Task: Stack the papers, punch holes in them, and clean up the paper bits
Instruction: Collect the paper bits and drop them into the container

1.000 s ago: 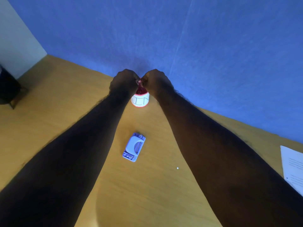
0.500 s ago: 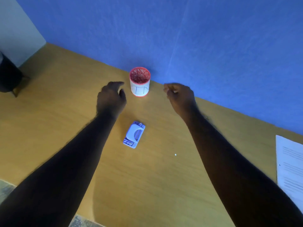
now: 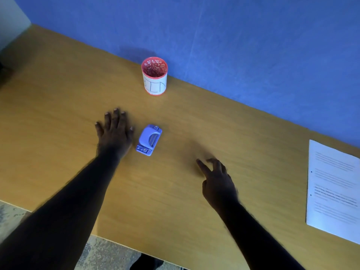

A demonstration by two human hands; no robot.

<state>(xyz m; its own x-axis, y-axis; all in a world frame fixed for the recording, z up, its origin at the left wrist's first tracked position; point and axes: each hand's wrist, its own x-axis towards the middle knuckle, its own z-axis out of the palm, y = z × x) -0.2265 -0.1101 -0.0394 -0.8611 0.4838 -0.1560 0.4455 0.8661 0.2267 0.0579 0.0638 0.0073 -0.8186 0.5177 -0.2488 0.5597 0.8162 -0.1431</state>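
A small lilac hole punch (image 3: 149, 140) lies on the wooden desk (image 3: 175, 201). Behind it, near the blue wall, stands a red cup with a white label reading BIN (image 3: 154, 76). A stack of printed papers (image 3: 333, 189) rests at the desk's right edge. My left hand (image 3: 115, 133) lies flat with fingers spread, just left of the punch, holding nothing. My right hand (image 3: 217, 182) hovers low over the desk to the right of the punch, index finger pointing at the surface, the other fingers loosely curled, nothing visible in it.
The blue wall (image 3: 253, 55) runs along the desk's far edge. The near edge of the desk crosses the bottom left, with speckled floor (image 3: 109, 252) beyond it. A dark object sits at the far left edge.
Both hands have left the bin cup and come back toward me. The left now lies flat beside the punch; the right has dropped to the desk where a small white bit lay.
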